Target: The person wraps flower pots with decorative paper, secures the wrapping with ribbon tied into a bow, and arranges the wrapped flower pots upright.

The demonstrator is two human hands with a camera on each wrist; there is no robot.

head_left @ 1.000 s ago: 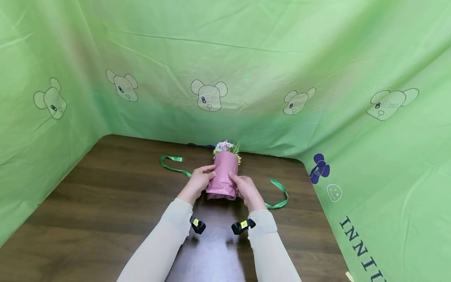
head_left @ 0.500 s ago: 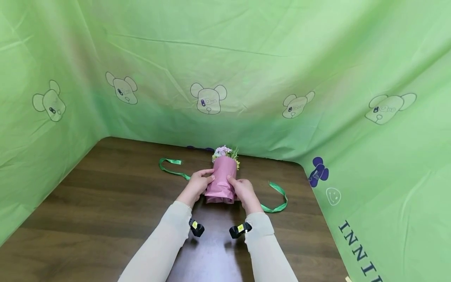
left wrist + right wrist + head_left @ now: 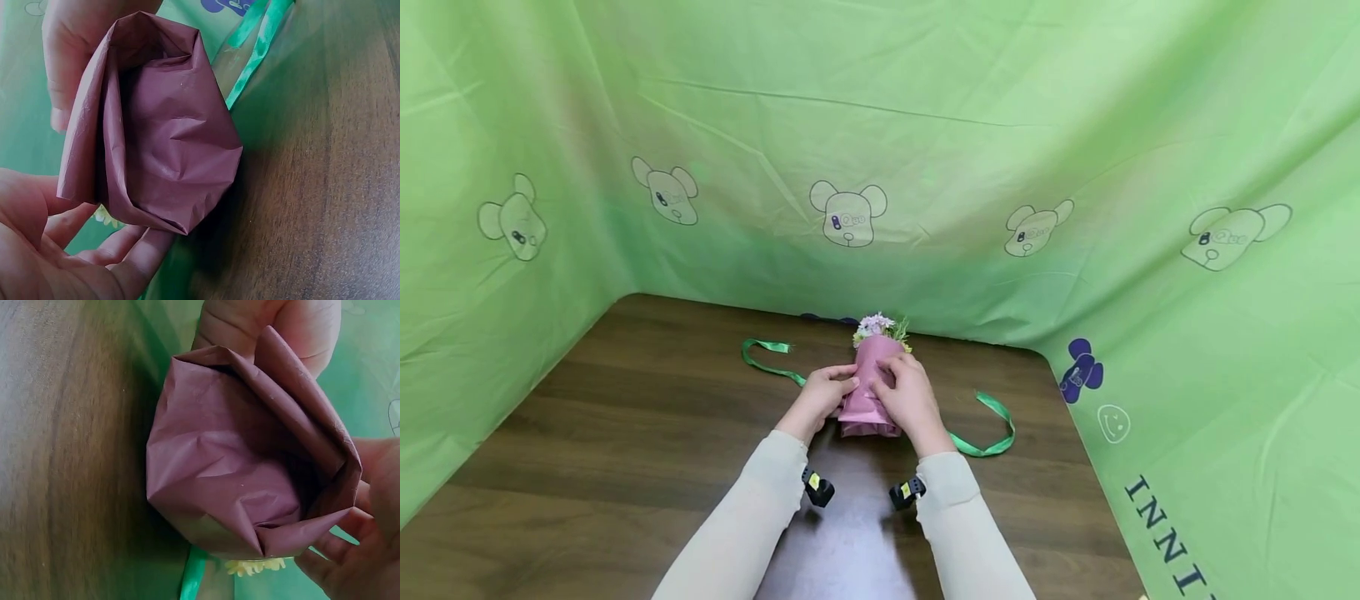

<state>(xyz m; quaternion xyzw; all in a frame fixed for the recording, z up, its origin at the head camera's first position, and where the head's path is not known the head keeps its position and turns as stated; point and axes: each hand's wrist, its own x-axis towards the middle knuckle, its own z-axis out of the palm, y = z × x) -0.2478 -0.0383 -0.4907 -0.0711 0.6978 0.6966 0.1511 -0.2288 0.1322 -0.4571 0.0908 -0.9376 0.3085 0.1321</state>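
Note:
A small flower bouquet [image 3: 874, 327] with lilac and yellow blooms lies at the back of the table, wrapped in pink paper [image 3: 867, 407]. My left hand [image 3: 822, 398] grips its left side, thumb on top and fingers reaching underneath. Over the front of the wrap bends my right hand [image 3: 912, 400], its thumb and fingertips pinching at the paper. The left wrist view looks into the open lower end of the wrap [image 3: 181, 131], where folded layers show. In the right wrist view a yellow flower [image 3: 255, 567] peeks out below the paper.
A green ribbon [image 3: 996, 442] lies on the brown wooden table [image 3: 647, 467], its two ends curling out on either side of the bouquet. Green printed cloth [image 3: 925, 150] walls off the back and both sides.
My right hand has moved from the bouquet's right edge up and left onto the front of the paper. My left hand keeps its grip on the left side.

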